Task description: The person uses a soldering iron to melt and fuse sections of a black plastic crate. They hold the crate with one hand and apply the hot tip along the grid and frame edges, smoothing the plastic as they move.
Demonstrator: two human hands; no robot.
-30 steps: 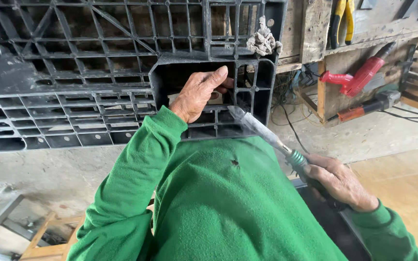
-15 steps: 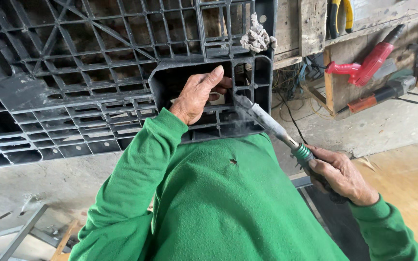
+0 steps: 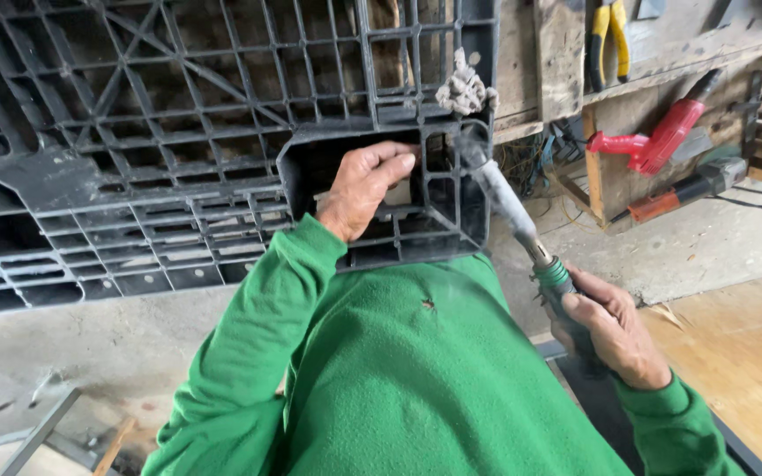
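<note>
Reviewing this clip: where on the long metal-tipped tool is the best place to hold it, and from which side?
Grip the heat tool by its dark handle below the green collar, where the right hand wraps it, coming from the lower right. The long metal shaft slants up to the black plastic pallet and looks unsafe to touch.

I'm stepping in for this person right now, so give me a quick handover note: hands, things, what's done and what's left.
Left hand: reaches into the corner pocket of the black pallet, fingers on a pale piece inside.
Right hand: grips the green-collared iron, its tip at the pocket's right wall.
Pallet stands on edge against the bench.
Done: cannot tell; no finished seam shows.
Left: work at that wall is in hand.
</note>
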